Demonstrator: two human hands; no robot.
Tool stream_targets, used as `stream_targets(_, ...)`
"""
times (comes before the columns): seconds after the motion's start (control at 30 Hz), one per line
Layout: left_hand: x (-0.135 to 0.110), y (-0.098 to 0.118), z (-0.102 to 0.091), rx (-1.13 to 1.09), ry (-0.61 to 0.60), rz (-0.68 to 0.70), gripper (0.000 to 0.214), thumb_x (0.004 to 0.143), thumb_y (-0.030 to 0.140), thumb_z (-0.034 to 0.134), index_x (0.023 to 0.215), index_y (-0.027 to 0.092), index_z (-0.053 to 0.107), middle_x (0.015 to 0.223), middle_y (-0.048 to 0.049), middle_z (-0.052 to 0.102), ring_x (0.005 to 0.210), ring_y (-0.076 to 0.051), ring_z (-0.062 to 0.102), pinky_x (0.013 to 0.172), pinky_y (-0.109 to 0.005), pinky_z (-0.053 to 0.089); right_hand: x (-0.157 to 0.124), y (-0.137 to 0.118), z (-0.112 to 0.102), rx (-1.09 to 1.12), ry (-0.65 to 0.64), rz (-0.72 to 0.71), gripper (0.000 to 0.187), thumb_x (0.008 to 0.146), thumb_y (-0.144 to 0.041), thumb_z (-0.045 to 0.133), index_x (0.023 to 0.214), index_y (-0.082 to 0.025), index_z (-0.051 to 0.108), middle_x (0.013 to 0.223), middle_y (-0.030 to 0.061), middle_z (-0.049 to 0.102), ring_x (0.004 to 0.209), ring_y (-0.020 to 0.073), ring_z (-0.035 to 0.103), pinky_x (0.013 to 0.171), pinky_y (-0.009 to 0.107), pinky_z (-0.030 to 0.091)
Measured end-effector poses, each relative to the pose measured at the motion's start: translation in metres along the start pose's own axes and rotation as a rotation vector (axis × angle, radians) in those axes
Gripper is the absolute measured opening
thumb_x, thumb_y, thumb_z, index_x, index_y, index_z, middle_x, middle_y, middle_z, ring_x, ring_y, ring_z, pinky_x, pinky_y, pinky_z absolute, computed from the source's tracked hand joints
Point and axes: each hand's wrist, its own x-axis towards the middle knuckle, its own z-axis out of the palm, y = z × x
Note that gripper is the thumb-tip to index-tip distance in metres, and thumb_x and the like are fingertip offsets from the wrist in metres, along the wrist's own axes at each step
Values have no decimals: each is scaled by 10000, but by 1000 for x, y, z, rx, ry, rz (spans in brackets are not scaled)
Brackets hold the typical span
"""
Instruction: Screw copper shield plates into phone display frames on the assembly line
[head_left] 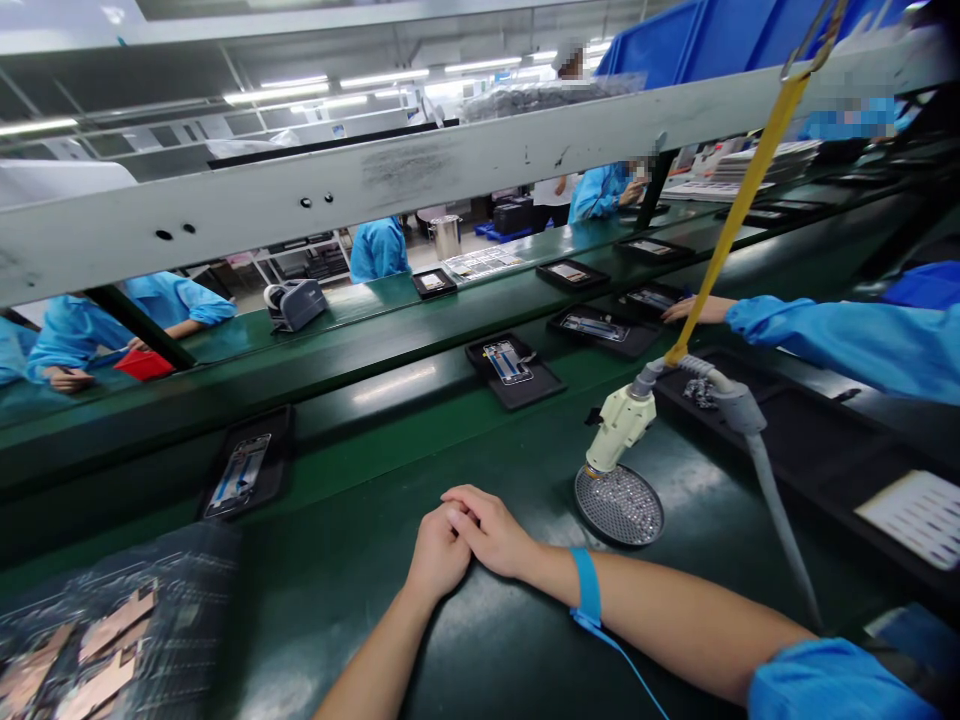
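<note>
My left hand [439, 552] and my right hand [496, 532] rest together over the green bench, the right one folded across the fingers of the left. Both are closed, and no tool or part shows in them. A blue wrist strap [587, 588] with a thin cord circles my right forearm. Just beyond that forearm lies a round dish of small screws [626, 508]. A pale electric screwdriver [621, 428] hangs over the dish from a yellow strap [742, 220], its tip at the dish's far edge.
Black trays with phone frames [508, 362] line the belt ahead. A stack of clear trays with copper-coloured sheets [112, 630] stands at lower left. A co-worker's sleeve [847, 335] reaches in from the right. A white beam [360, 170] crosses above; a tape dispenser [295, 304] sits across the line.
</note>
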Motion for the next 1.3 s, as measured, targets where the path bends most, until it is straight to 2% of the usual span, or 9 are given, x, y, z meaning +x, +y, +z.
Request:
stream_targets(0.27, 0, -2, 3, 0, 9, -1, 242, 886, 247, 501, 793, 170, 711, 835, -65, 745, 753, -184, 671, 705, -275, 490, -1, -2, 0, 4, 1, -3, 236, 983, -267, 513, 1173, -196, 634, 1107, 81, 690, 1029, 201, 656, 937, 354, 530)
stream_targets(0.47, 7, -6, -15, 88, 147, -87, 378, 960, 444, 460, 894, 176, 718, 817, -53, 729, 742, -181, 667, 704, -277, 516, 8, 7, 0, -116, 220, 58, 293, 1057, -272, 336, 967, -186, 601, 927, 72, 637, 872, 182, 606, 807, 309, 495)
stream_targets(0.57, 34, -6, -33, 195, 229, -152, 411, 977, 456, 419, 967, 172, 716, 946, -86, 741, 869, -213, 691, 790, -318, 543, 12, 12, 6, -163, 174, 39, 305, 1032, -221, 351, 825, -186, 572, 824, 60, 595, 789, 187, 565, 753, 315, 463)
stream_targets(0.67, 79, 0, -33, 303, 168, -156, 326, 965, 393, 490, 1057, 192, 730, 1109, -93, 734, 1012, -231, 683, 920, -353, 531, 11, 12, 13, -186, 2, -54, 164, 936, -205, 543, 786, -183, 607, 797, 43, 620, 773, 186, 575, 767, 312, 465)
stream_targets(0.83, 153, 13, 9, 452, -51, -128, 358, 899, 288, 681, 1246, 201, 684, 1286, -109, 673, 1216, -257, 613, 1088, -413, 460, 10, 12, 15, -186, -156, -131, 93, 890, -168, 587, 830, -167, 657, 850, 55, 692, 795, 190, 641, 764, 289, 502)
stream_targets(0.93, 184, 15, 32, 541, -120, -170, 407, 936, 335, 678, 1304, 174, 617, 1319, -118, 630, 1212, -271, 606, 1047, -502, 492, 12, 15, 13, -166, -149, -142, 131, 868, -105, 544, 878, -155, 664, 927, 68, 721, 821, 182, 673, 743, 255, 517)
stream_targets(1.03, 202, 14, 43, 621, -152, -205, 356, 964, 371, 648, 1253, 165, 622, 1297, -109, 621, 1159, -256, 622, 991, -496, 532, 15, 18, 13, -152, -112, -157, 151, 808, -65, 550, 865, -152, 660, 913, 68, 732, 790, 177, 679, 717, 239, 524)
stream_targets(1.17, 199, 15, 34, 662, -164, -169, 308, 967, 361, 645, 1199, 159, 641, 1266, -101, 631, 1141, -246, 623, 982, -481, 534, 14, 17, 9, -149, -35, -220, 119, 819, -97, 544, 748, -168, 608, 757, 38, 687, 660, 152, 622, 626, 231, 494)
stream_targets(1.3, 153, 17, -1, 618, -133, -100, 184, 953, 250, 626, 1111, 160, 656, 1178, -83, 666, 1122, -226, 626, 1021, -460, 508, 5, 6, 4, -138, 15, -365, 177, 877, -192, 530, 700, -193, 548, 716, 40, 639, 664, 158, 584, 651, 270, 503)
